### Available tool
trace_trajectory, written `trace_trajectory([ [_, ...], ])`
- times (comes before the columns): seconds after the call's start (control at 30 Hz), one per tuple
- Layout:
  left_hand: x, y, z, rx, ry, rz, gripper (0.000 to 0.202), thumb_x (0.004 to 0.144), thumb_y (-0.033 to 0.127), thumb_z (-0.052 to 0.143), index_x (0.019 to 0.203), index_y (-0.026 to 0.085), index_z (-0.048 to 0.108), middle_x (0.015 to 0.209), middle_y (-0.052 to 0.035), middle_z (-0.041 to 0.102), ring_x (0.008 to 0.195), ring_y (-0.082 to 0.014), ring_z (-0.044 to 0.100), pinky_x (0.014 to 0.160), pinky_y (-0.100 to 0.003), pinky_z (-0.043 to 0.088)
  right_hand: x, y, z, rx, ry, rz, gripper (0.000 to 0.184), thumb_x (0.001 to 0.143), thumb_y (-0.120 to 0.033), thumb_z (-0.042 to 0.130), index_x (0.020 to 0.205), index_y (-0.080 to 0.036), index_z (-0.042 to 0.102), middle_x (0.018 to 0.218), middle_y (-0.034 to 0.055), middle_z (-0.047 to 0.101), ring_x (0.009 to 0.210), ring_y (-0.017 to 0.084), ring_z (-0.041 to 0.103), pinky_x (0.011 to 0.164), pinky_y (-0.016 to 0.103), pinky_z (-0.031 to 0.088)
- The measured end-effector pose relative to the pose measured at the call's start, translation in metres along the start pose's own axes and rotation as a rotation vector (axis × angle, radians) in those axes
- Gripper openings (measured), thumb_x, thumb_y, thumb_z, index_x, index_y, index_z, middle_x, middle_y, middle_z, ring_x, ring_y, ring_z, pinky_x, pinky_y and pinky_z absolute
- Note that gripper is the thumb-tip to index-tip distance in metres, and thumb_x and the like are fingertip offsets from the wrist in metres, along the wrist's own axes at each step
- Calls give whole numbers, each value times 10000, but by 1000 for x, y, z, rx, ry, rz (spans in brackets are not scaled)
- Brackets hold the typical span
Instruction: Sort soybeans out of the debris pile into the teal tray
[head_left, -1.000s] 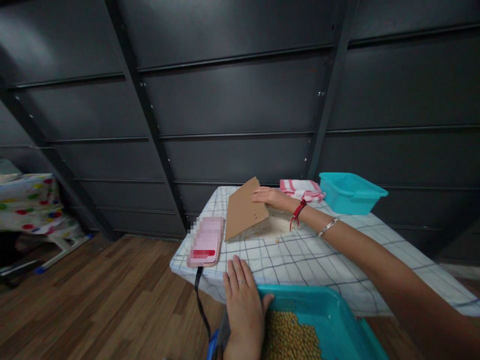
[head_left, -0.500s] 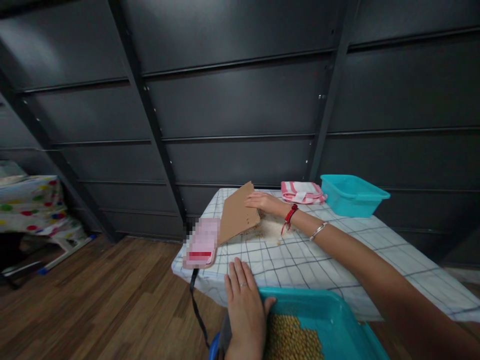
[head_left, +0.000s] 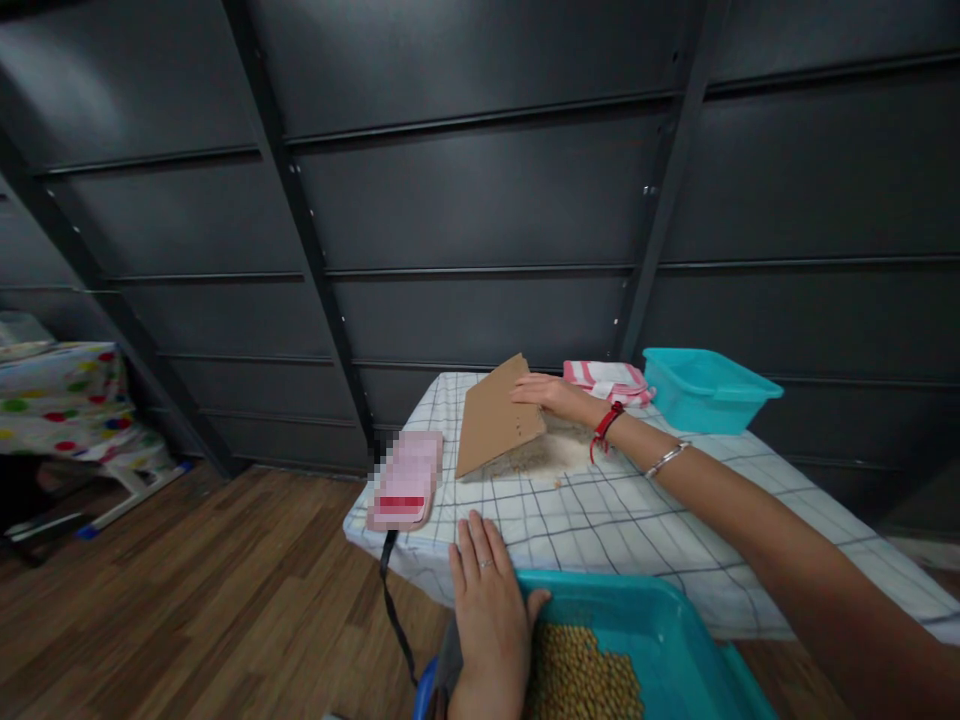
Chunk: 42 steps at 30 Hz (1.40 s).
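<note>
1. OK, step in hand looks like working the cardboard (head_left: 495,420) by the pale loose stuff (head_left: 566,452) on the checked surface (head_left: 675,510); to do it well, I'd press the low edge flat w/ light, even force, so bits don't slip under.
2. Prob. best to mind the pink phone-like item (head_left: 412,480), just L of the board & close to its low corner.
3. R hand (head_left: 551,395): arm reaches in from near R, low over the cloth; fingers lie across the board's far R part. Grip is closed on that edge, thumb hidden; board tilted.
4. L hand (head_left: 491,610): near, back up, fingers straight & pointing far, thumb out at the teal tray's (head_left: 600,578) far L corner. Can't tell if its grip clamps or just rests.
5. Tan beans (head_left: 589,675) fill the tray's L part; a firm tray hold would help vs. spills.
</note>
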<state>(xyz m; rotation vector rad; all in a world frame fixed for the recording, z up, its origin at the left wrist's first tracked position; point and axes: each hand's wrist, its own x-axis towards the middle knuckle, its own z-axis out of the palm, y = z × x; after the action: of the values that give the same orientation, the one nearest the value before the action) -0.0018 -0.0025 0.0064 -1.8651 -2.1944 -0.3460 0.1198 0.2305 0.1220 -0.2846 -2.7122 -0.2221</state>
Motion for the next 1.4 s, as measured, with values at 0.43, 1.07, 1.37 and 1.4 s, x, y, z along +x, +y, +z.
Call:
trace_trajectory([
  [0.43,0,0,2,-4,27,5,800,639,572,518,1235,55,387,1333,-217,356,1234,-345,296,986,-492,313,-29,14,-15,19,-31,26,314,797,-65,391,992,-200,597,1050,38,616,1081,138,485,948,362,386],
  [1.07,1,0,-6,35,-3,6,825,611,578,551,1221,45,397,1322,-209,352,1225,-347,304,984,-476,331,-21,12,-25,-9,-38,24,307,773,-49,404,977,-178,595,1035,51,616,1064,135,490,938,357,388],
  [1.37,1,0,-6,38,-7,6,823,608,568,560,1223,49,387,1324,-201,342,1224,-339,303,985,-475,333,15,2,4,-36,-45,44,287,773,-59,421,966,-177,598,1026,61,622,1024,152,524,934,372,382],
  [1.4,1,0,-6,36,-10,6,822,609,566,561,1224,48,385,1325,-200,341,1225,-339,301,986,-475,332,14,2,4,-38,-53,46,280,769,-59,429,955,-177,601,1017,60,626,1014,152,530,934,370,382],
])
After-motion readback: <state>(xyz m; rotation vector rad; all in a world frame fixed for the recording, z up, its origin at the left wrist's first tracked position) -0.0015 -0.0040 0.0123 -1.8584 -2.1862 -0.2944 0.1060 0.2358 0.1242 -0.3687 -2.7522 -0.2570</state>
